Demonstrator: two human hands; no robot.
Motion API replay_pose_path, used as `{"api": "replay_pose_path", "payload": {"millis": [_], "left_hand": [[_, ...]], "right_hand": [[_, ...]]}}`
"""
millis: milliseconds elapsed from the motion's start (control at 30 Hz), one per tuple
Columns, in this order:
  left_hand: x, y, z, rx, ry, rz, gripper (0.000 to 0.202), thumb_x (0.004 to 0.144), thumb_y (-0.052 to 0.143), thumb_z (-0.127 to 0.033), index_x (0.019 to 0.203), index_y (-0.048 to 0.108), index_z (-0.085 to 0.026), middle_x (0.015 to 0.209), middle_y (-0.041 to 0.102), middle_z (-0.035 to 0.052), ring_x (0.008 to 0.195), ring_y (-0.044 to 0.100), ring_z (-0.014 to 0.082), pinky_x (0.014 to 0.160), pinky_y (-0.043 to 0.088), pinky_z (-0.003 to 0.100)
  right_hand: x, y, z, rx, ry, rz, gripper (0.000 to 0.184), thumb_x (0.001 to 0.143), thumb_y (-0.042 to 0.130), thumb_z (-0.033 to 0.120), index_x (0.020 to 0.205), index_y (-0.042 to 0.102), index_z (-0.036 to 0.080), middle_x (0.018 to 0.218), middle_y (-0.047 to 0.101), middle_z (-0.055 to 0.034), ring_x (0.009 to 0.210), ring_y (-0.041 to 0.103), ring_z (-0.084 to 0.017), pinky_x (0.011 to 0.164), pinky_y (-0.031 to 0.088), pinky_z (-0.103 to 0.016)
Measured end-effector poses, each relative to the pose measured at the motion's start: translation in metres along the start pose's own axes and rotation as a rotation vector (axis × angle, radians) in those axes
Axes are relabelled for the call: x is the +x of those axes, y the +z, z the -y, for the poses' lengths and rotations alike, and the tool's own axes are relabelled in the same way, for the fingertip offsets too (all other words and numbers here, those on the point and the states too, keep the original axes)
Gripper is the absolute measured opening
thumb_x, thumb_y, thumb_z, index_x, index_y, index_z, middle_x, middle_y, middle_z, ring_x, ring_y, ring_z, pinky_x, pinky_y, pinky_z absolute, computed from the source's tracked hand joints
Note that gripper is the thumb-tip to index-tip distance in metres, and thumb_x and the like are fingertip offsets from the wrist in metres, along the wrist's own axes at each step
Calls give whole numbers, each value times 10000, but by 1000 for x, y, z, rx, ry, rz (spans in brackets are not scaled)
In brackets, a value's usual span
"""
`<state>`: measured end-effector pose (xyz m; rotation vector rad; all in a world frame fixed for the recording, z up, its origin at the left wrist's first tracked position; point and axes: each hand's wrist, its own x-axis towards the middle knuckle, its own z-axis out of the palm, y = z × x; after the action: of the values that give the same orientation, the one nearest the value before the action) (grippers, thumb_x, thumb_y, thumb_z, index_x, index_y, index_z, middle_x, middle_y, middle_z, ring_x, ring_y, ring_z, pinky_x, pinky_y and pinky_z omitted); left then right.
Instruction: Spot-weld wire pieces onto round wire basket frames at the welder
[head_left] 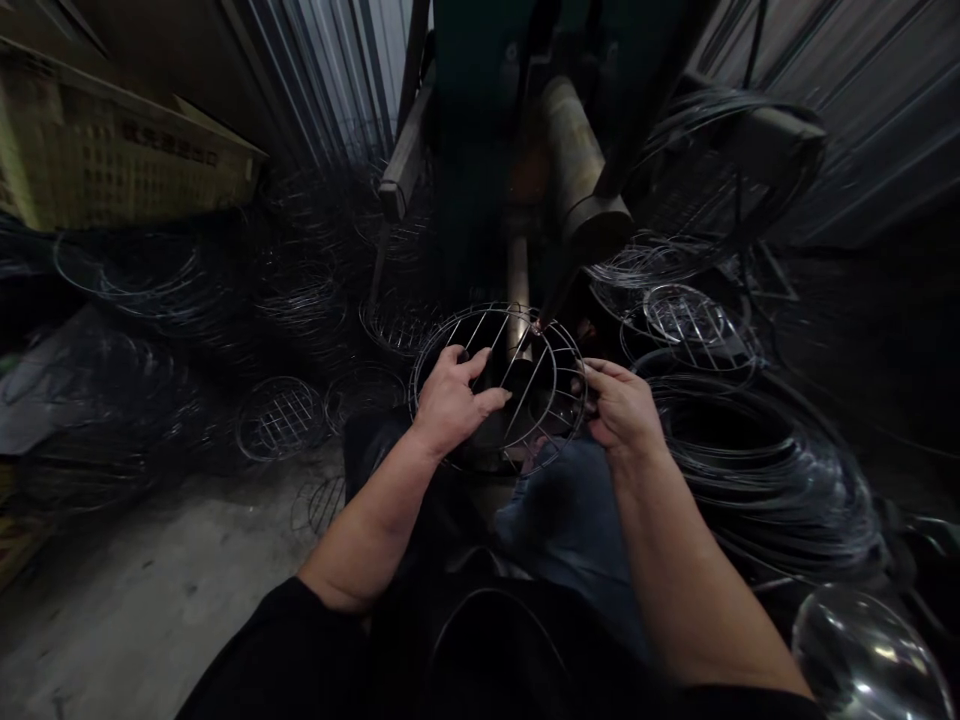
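We had a round wire rack [531,385] out in front of us, above our knees and at the lower end of a metal rod [518,290] on the machine. Our left hand [461,395] lay on the rack's left side, partly open, its thumb and forefinger spread apart over the wires; we could not tell whether its other fingers gripped the rim. Our right hand [619,405] was nearly closed at the opposite side, pinching the rim between thumb and fingers. A dark slanting arm [559,290] came down to the rack's far edge, just beside the rod.

Behind these stood the dark green machine body [472,200], with a thick cylinder [574,150] jutting toward us. To our right we saw a large coil of wire [780,490], a smaller rack [686,315] behind it, and a shiny metal bowl [862,650] nearest us. To our left, piles of wire racks [300,290] sat in shadow, too dim to count, and one gridded rack [281,420] lay near the edge of the bare concrete floor [202,590]. A yellow crate [135,150] with red lettering stood beyond the piles.
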<state>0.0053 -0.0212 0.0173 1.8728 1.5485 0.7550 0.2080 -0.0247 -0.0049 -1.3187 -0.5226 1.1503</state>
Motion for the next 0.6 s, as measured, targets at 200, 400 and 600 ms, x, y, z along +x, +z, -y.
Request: {"api": "replay_pose_path", "payload": {"millis": [200,400,600], "left_hand": [[1,-2,-4,82,19,-3,585,740,675,-434,1278,595,-219,1291,471,96,1097,537,246,965,441,364],[6,16,15,-182,16,-49,588,674,749,-374,1226,635,-205,1242,480,88,753,545,124,799,492,310],[14,68,52,-752,-152,-221,581,582,822,-299,1138,681,-202,1168,497,68,681,482,58,725,476,257]], "right_hand": [[0,3,1,-30,12,-4,309,463,791,271,696,627,150,430,558,27,308,370,-54,301,231,-166],[1,-4,1,9,-17,4,384,441,820,309,748,646,159,461,582,25,338,415,-70,317,265,-176],[-5,-13,5,-89,-91,175,348,518,839,335,800,716,173,563,622,17,438,468,-71,407,353,-196]]}}
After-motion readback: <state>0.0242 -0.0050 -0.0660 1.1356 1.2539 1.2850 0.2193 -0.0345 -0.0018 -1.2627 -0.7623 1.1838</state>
